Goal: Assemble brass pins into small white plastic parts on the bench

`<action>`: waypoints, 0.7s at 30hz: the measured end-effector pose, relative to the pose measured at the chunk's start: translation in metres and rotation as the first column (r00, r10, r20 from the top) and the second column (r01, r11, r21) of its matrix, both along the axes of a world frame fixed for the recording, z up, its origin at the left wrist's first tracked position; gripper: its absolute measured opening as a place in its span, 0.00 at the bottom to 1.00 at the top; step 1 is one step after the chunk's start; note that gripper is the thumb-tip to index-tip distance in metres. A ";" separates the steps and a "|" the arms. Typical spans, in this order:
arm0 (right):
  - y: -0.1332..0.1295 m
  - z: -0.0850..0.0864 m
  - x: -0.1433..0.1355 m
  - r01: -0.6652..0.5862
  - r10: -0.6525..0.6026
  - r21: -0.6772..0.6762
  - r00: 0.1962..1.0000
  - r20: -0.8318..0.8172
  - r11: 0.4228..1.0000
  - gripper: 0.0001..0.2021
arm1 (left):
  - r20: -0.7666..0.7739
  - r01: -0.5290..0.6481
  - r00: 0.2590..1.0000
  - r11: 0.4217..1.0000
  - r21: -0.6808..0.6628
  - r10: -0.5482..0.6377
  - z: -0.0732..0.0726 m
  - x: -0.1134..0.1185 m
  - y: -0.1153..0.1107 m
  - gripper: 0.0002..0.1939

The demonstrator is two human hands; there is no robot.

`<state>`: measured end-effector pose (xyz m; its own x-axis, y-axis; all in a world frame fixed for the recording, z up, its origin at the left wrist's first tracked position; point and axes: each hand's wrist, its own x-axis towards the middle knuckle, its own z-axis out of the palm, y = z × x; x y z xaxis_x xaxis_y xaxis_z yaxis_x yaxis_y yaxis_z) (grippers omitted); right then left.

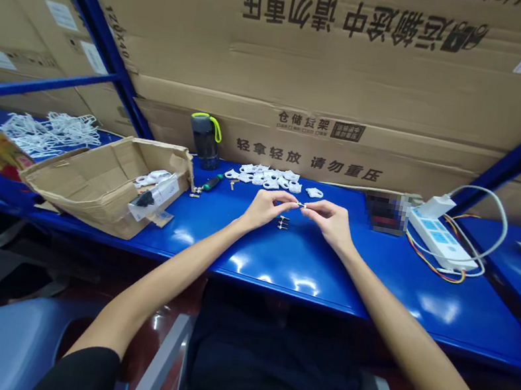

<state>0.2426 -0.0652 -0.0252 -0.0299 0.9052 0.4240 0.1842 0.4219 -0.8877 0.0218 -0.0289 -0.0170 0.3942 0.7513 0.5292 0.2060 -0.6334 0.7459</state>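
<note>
Above the middle of the blue table, my left hand (268, 210) and my right hand (330, 222) meet with their fingertips nearly touching. Both are closed in a pinch on a small white-and-dark part (301, 205), too small to name. Just below the left fingers, several small pin-like parts (282, 223) with dark and brass-coloured ends lie in a short column. Beyond my hands is a spread of white plastic ring-shaped pieces (268, 177). One single white piece (314, 193) sits apart, close behind the right hand.
Left of my hands lie a green-handled screwdriver (213, 182) and a dark bottle (205, 141) with a yellow-green strap. An open cardboard box (84, 191) holds white pieces. White cables (49, 132) pile farther left. A power strip (442, 237) with wires stands right, near a dark, partly blurred object (384, 213).
</note>
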 end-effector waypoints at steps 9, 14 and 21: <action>-0.004 0.001 -0.001 -0.001 -0.004 0.060 0.997 0.083 0.998 0.13 | -0.059 0.027 0.998 0.998 0.058 -0.024 -0.001 0.000 0.000 0.14; -0.007 0.005 -0.003 -0.019 0.011 0.066 0.993 0.119 0.998 0.12 | -0.061 0.037 0.998 0.997 0.071 -0.033 0.000 -0.001 0.000 0.13; -0.006 0.006 -0.001 0.029 -0.047 0.107 0.985 0.169 0.994 0.14 | -0.047 0.039 0.998 0.996 0.082 -0.035 -0.001 -0.003 0.003 0.14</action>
<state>0.2418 -0.0715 -0.0188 -0.0763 0.8582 0.5077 0.3467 0.5002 -0.7935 0.0193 -0.0261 -0.0184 0.4456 0.6901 0.5702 0.2137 -0.7006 0.6808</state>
